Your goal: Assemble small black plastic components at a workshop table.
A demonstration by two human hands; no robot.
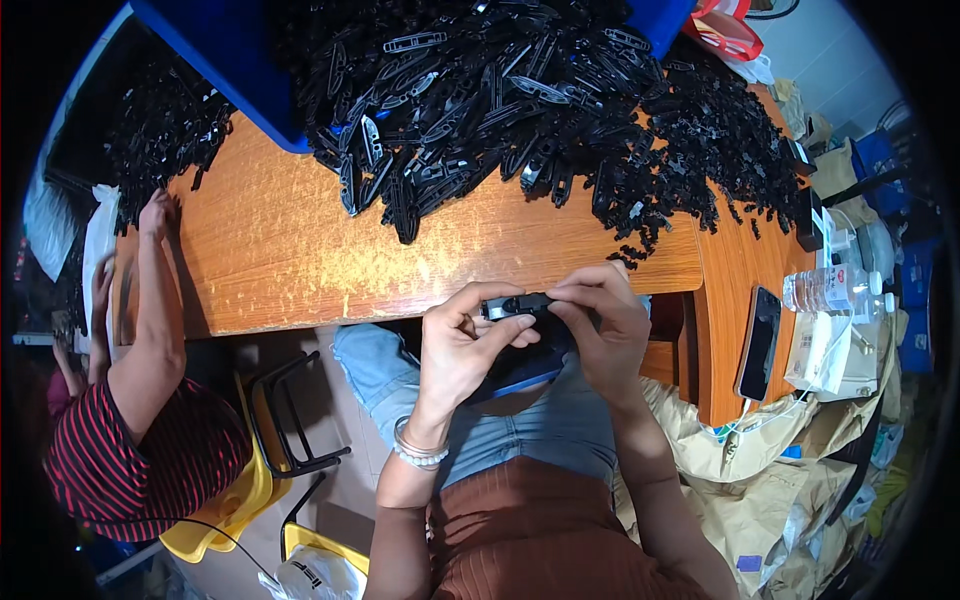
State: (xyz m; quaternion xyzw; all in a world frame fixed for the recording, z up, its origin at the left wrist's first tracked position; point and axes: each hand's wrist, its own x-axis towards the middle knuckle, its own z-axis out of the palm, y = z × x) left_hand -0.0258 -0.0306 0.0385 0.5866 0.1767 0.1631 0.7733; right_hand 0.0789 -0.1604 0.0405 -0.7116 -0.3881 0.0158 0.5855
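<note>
Above my lap, just off the table's front edge, my left hand (462, 335) is closed around one end of a small, long black plastic part (513, 306) with a shiny grey side. The fingers of my right hand (612, 325) pinch its other end, and they partly cover it. Whether the part is one piece or two joined together, I cannot tell. Beyond both hands, a large heap of long black plastic parts (450, 130) spreads over the wooden table (270, 230). Smaller black wavy pieces (690, 130) lie to its right.
A blue bin (225, 65) tilts at the far left of the heap. On the right lie a phone (759, 345) with a cable, a plastic bottle (828, 288) and brown paper (770, 500). A person in a striped top (130, 460) reaches onto the table at left, near yellow chairs (262, 470).
</note>
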